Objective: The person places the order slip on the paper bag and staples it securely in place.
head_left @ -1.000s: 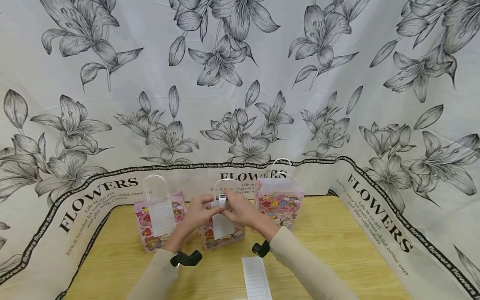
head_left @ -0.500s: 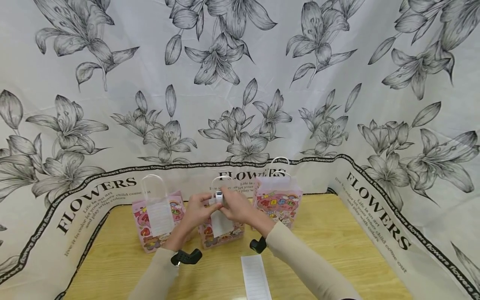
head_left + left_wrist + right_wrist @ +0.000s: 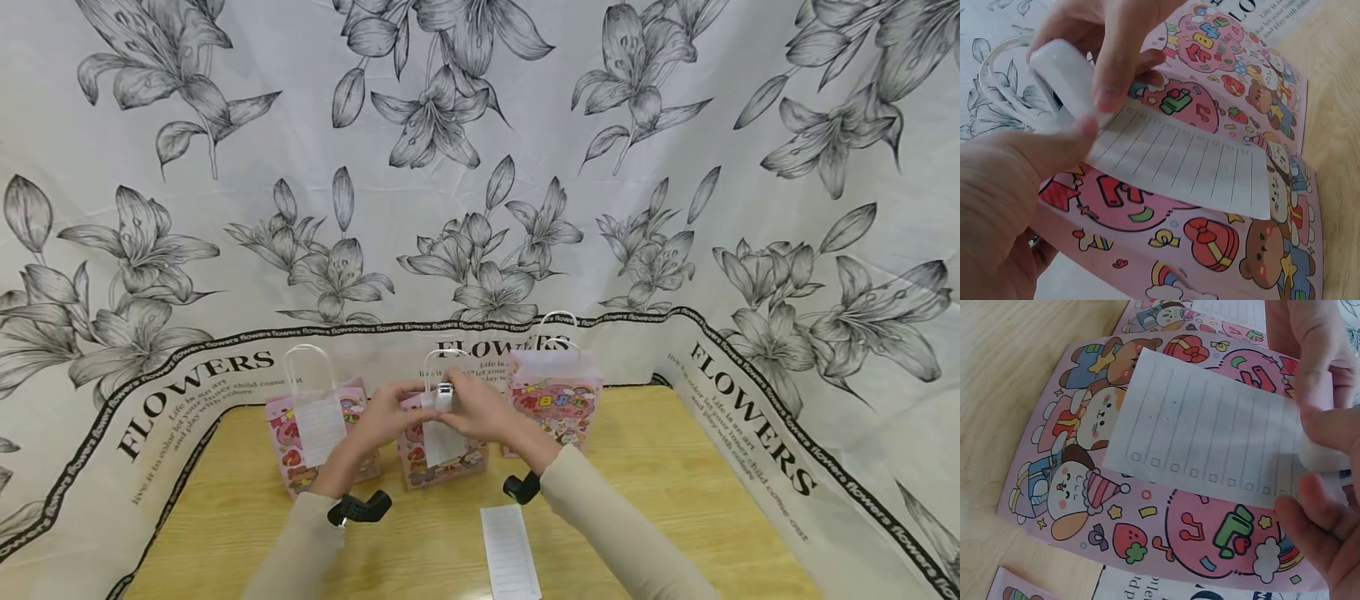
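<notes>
In the head view my right hand (image 3: pixel 480 408) grips a small white stapler (image 3: pixel 445 392) at the top of the middle pink gift bag (image 3: pixel 420 467). The stapler has a rounded white body and a shiny metal end. My left hand (image 3: pixel 386 415) pinches the bag's top edge with a lined white paper slip (image 3: pixel 1191 162), its thumb by the slip's upper end. The slip hangs down the bag's cartoon-printed front. In the right wrist view fingers partly cover the stapler (image 3: pixel 1322 453), and its mouth is hidden.
A pink bag (image 3: pixel 285 442) with a lined slip (image 3: pixel 318 429) on its front stands to the left. Another pink bag (image 3: pixel 558 400) stands back right. A loose lined slip (image 3: pixel 510 550) lies on the wooden table (image 3: pixel 660 500) in front. Flower-printed cloth (image 3: pixel 480 200) surrounds the table.
The stapler has tilted, so its metal end shows more. My left wrist has shifted slightly left. Both hands stay at the middle bag's top; the bags and loose slip keep their places.
</notes>
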Available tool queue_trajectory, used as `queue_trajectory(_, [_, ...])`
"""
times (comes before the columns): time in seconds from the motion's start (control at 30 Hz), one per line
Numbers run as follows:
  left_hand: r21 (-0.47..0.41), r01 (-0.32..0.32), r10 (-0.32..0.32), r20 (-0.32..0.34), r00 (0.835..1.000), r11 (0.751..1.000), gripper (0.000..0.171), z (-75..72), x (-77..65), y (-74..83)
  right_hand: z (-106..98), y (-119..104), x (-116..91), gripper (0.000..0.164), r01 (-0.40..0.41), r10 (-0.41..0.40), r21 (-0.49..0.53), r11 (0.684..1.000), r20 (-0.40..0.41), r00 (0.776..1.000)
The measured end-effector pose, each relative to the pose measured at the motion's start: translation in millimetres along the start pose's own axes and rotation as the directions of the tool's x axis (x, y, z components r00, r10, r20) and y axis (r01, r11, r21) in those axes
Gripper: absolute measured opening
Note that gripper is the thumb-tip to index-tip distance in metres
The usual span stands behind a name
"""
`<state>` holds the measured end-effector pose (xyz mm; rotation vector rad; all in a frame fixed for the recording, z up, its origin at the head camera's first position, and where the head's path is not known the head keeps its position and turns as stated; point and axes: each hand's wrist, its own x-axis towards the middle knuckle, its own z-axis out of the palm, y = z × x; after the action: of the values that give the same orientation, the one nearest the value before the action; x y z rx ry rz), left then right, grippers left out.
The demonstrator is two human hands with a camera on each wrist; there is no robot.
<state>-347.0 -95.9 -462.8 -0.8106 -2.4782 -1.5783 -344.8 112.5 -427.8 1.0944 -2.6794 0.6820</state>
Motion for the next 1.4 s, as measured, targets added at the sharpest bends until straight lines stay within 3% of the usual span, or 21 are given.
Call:
queue_trajectory(0.17, [0.047,0.011,-0.012,0.012,1.000,0.999,0.023,-3.6,1.5,0.1,-6,-6,-5,0.044,0.040,-0.047,-0.084,0.996,-0.084,0.995])
queue_trajectory(0.27, [0.076,-0.003,0.003,0.004,1.000,0.997,0.019,-3.4,3.4,0.8,-10,-11,-10,0.053,0.082,-0.096,-0.093,0.992,-0.165,0.982])
queue_trajectory(0.43, [0.183,-0.043,0.046,-0.015,0.999,0.982,0.015,-1.2,2.7,3.0,-12,-20,-25,0.042,0.166,-0.153,0.028,0.986,-0.269,0.951])
queue_trajectory(0.5, [0.233,-0.045,0.051,-0.019,0.999,0.971,0.016,0.7,1.3,3.3,-9,-20,-34,0.031,0.164,-0.123,0.129,0.978,-0.279,0.953])
queue_trajectory(0.57, [0.280,-0.041,0.051,-0.029,0.998,0.959,0.018,2.3,1.3,2.6,-5,-20,-43,0.031,0.106,-0.035,0.258,0.960,-0.266,0.963])
queue_trajectory(0.6, [0.290,-0.037,0.049,-0.034,0.998,0.956,0.019,2.9,1.8,1.9,-3,-19,-47,0.032,0.063,0.026,0.346,0.936,-0.246,0.969])
queue_trajectory(0.67, [0.303,-0.031,0.049,-0.052,0.997,0.952,0.022,3.5,4.5,1.6,2,-15,-53,0.034,-0.041,0.159,0.535,0.844,-0.178,0.971])
queue_trajectory(0.73, [0.314,-0.025,0.046,-0.061,0.997,0.949,0.024,3.3,8.4,1.4,5,-11,-59,0.037,-0.130,0.275,0.712,0.690,-0.091,0.957])
queue_trajectory(0.8, [0.319,-0.012,0.035,-0.067,0.997,0.948,0.025,2.5,12.7,3.2,8,-7,-63,0.038,-0.174,0.336,0.829,0.532,-0.018,0.942])
queue_trajectory(0.83, [0.329,-0.010,0.036,-0.072,0.997,0.944,0.026,1.8,14.9,4.8,8,-5,-65,0.039,-0.173,0.341,0.862,0.476,0.001,0.940])
queue_trajectory(0.9, [0.334,0.002,0.027,-0.083,0.996,0.943,0.028,0.5,18.9,8.5,7,-3,-68,0.039,-0.159,0.335,0.891,0.425,0.008,0.942])
queue_trajectory(0.93, [0.339,0.008,0.025,-0.093,0.995,0.941,0.030,0.0,19.7,10.2,6,-2,-70,0.039,-0.147,0.324,0.893,0.425,0.002,0.946])
queue_trajectory(1.03, [0.361,-0.001,0.051,-0.129,0.990,0.933,0.036,-1.2,18.6,13.4,3,-1,-75,0.034,-0.102,0.291,0.865,0.491,-0.053,0.955])
queue_trajectory(1.13, [0.377,-0.027,0.109,-0.196,0.974,0.926,0.039,-1.9,11.5,17.1,-4,-9,-85,0.027,-0.098,0.302,0.779,0.619,-0.122,0.945])
queue_trajectory(1.23, [0.368,-0.078,0.188,-0.273,0.944,0.926,0.035,-2.8,1.0,22.4,-9,-14,-96,0.023,-0.111,0.320,0.662,0.741,-0.203,0.926])
queue_trajectory(1.3, [0.375,-0.105,0.229,-0.305,0.924,0.921,0.031,-3.4,-6.9,26.0,-6,-12,-103,0.022,-0.155,0.360,0.598,0.786,-0.240,0.902])
queue_trajectory(1.4, [0.393,-0.133,0.268,-0.313,0.911,0.910,0.025,-3.2,-18.6,28.3,9,7,-115,0.021,-0.209,0.417,0.564,0.799,-0.269,0.868])
